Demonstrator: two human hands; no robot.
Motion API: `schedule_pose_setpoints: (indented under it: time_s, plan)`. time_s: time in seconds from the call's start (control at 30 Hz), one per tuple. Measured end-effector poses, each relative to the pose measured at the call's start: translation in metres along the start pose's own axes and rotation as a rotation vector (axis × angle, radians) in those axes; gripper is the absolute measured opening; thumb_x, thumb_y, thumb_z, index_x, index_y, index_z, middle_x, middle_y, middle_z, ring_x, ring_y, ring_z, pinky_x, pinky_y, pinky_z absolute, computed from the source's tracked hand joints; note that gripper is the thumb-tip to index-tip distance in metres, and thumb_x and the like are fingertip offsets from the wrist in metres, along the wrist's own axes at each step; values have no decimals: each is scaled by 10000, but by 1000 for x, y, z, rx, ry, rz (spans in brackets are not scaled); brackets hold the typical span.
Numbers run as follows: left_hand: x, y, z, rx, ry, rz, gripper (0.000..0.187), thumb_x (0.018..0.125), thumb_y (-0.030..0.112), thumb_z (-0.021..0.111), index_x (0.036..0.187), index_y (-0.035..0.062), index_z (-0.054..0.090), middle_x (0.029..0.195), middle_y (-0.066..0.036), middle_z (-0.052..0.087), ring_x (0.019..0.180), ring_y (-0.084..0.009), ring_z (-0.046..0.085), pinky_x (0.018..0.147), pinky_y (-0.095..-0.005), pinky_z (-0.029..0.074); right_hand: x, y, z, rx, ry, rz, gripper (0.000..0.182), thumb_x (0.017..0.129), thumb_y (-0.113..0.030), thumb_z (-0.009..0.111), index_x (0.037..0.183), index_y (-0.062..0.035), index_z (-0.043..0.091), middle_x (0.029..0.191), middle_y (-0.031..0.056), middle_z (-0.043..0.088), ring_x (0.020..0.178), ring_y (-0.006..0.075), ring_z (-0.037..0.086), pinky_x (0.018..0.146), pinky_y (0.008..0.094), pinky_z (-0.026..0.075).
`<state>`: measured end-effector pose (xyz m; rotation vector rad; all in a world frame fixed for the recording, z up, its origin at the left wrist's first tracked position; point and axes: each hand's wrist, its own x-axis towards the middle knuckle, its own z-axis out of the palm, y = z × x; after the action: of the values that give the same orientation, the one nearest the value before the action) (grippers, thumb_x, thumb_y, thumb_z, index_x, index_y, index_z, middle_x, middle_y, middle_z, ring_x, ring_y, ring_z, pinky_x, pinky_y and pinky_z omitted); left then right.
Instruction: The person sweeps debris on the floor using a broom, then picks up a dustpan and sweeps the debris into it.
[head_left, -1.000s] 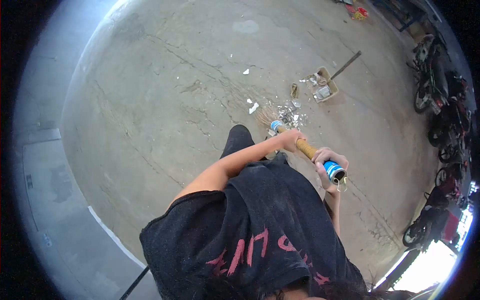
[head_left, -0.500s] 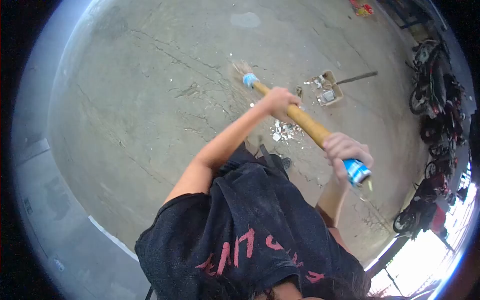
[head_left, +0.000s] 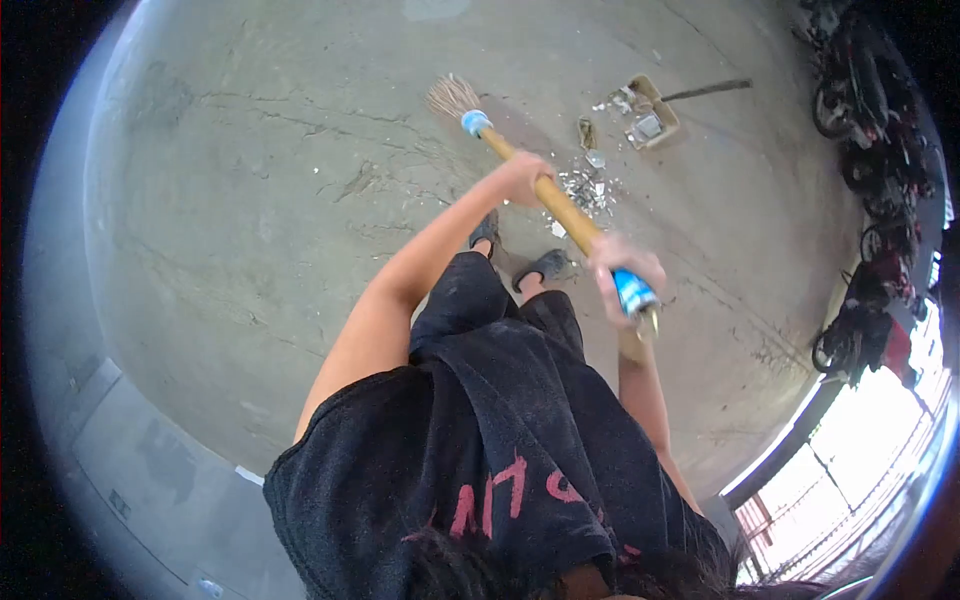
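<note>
Presently, broom: our left grip, right grip clenched round it.
Debris: hasty stroke could scatter it.

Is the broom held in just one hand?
No, the left hand and the right hand both grip the broom handle.

Well behind the hands, the person is wearing a loose black short-sleeved shirt, showing brushy pinkish-red lettering (dark hair is partly covering it). Nearer the hands, dark loose bottoms are ending above bare ankles and dark shoes.
</note>
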<state>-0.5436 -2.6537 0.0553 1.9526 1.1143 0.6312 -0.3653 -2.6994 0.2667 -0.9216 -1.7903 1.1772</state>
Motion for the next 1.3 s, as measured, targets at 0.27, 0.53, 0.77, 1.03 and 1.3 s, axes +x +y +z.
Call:
schedule_pose_setpoints:
  time_s: [0.27,0.53,0.77,1.03,1.3]
  plan:
    - [13,114,98,-411,-49,175,247,490,212,683,665,96,552,647,-94,563,655,-296,554,592,-368,431,-46,-79,-48,-101,-79,31,62,557,-9,538,560,-29,479,526,69,462,511,221,498,571,291,419]
    - [43,174,59,-64,-157,234,211,494,278,654,623,139,563,625,-96,569,633,-305,564,558,-414,442,-74,-110,-98,89,216,-105,152,645,-106,550,561,-42,439,494,52,465,459,168,450,561,351,406]
    - [89,90,54,330,-283,161,254,490,260,679,695,156,568,675,-66,574,677,-292,562,593,-402,441,-97,11,-88,4,392,-64,41,686,-29,521,653,-6,527,643,73,552,617,208,546,666,318,449]
    - [75,89,147,306,-452,217,182,541,196,636,705,134,587,703,-75,609,710,-281,598,609,-410,467,-152,34,-91,2,361,-81,55,598,7,554,618,-13,506,595,69,513,560,185,517,585,273,424]
    - [61,206,201,233,-790,279,122,540,223,616,627,142,588,648,-76,600,686,-280,597,609,-395,469,-219,-56,-140,12,429,135,52,607,-7,533,586,-15,485,569,81,508,549,200,510,601,286,424]
